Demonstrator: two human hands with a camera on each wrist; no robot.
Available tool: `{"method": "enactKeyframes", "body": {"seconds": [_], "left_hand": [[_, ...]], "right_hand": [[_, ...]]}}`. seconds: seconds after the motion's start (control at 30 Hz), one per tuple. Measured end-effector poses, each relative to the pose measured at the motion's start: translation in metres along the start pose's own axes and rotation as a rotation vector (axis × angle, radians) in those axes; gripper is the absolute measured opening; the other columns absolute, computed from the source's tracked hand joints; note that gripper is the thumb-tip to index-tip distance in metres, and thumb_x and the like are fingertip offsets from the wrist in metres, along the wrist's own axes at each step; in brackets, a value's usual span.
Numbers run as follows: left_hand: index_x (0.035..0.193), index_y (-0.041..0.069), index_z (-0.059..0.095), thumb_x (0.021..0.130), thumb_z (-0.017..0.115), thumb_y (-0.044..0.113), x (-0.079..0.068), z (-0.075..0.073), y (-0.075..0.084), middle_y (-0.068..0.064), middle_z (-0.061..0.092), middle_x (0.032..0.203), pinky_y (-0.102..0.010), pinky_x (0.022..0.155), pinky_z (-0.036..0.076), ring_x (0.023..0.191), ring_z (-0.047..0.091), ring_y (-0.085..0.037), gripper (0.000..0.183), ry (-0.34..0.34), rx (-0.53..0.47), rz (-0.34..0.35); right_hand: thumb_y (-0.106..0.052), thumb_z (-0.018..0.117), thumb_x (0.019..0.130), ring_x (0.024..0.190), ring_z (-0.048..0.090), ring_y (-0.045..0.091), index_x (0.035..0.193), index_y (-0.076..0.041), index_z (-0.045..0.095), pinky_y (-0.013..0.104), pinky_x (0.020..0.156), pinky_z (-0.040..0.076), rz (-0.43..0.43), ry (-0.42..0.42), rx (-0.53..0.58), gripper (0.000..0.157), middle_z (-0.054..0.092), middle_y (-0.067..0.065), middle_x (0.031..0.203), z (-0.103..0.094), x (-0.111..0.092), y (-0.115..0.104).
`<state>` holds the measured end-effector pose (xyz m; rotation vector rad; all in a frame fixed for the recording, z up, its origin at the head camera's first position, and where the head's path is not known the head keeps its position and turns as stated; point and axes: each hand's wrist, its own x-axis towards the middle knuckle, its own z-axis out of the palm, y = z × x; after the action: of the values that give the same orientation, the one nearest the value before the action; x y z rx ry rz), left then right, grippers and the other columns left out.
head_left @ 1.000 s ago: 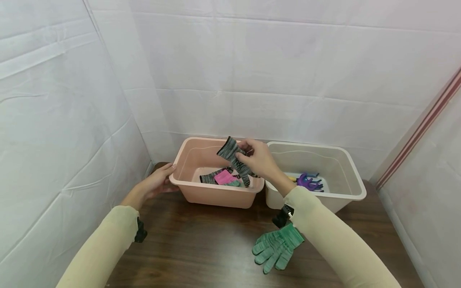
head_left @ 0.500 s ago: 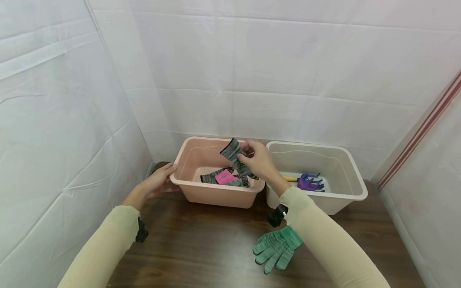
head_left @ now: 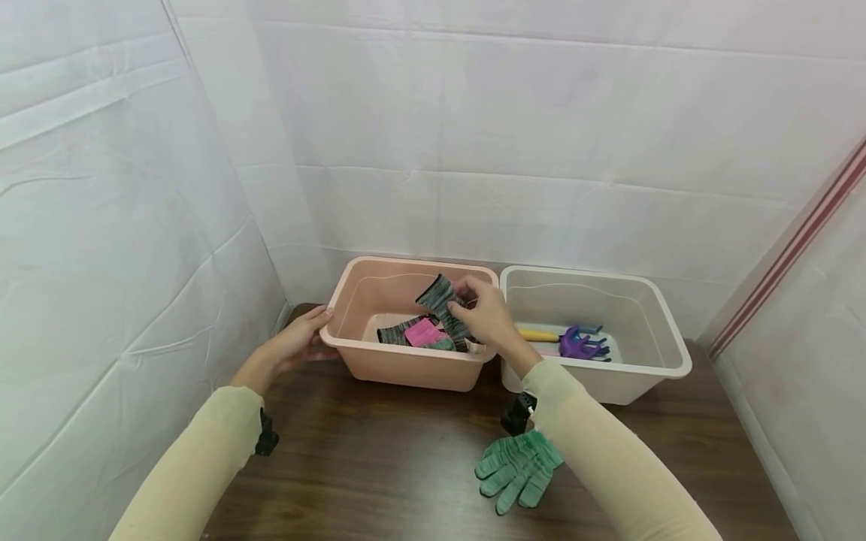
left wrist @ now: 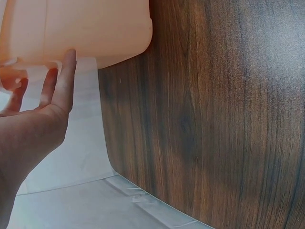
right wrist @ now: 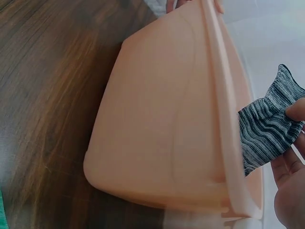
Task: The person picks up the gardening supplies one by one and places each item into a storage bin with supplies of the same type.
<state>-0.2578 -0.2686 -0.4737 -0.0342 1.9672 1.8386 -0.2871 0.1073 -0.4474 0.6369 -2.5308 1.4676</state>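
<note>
My right hand (head_left: 489, 312) pinches a black-and-grey striped knit glove (head_left: 443, 300) between thumb and fingers, over the right end of a peach plastic bin (head_left: 406, 368). In the right wrist view the glove (right wrist: 269, 129) hangs down behind the bin's rim, so its lower part is hidden. My left hand (head_left: 298, 342) grips the left rim of that bin, thumb over the edge and fingers against the outside wall (left wrist: 100, 28). Inside the bin lie another striped glove (head_left: 392, 334), something pink (head_left: 422, 332) and something green-grey (head_left: 441, 344).
A green knit glove (head_left: 517, 469) lies palm-flat on the brown wooden table (head_left: 379, 466), partly beneath my right forearm. Right of the peach bin stands a cream bin (head_left: 629, 376) holding a purple-headed hand rake (head_left: 578, 343) with a yellow handle. White sheeting (head_left: 433, 135) encloses the table behind and at both sides.
My right hand has lowered slightly, taking the striped glove deeper into the peach bin. More of the yellow handle shows now. The left hand stays on the rim.
</note>
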Motion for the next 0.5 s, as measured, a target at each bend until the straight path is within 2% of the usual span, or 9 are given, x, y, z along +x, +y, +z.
{"method": "enactKeyframes", "body": {"seconds": [0.5], "left_hand": [[0.172, 0.012, 0.006, 0.117, 0.034, 0.041, 0.006, 0.003, -0.001, -0.025, 0.023, 0.171, -0.063, 0.116, 0.042, 0.154, 0.030, -0.046, 0.068, -0.012, -0.002, 0.002]], "right_hand": [[-0.010, 0.075, 0.097, 0.093, 0.066, 0.022, 0.106, -0.007, 0.068, 0.041, 0.085, 0.058, 0.057, 0.006, -0.022, 0.012, 0.071, 0.008, 0.101, -0.003, -0.010, 0.020]]}}
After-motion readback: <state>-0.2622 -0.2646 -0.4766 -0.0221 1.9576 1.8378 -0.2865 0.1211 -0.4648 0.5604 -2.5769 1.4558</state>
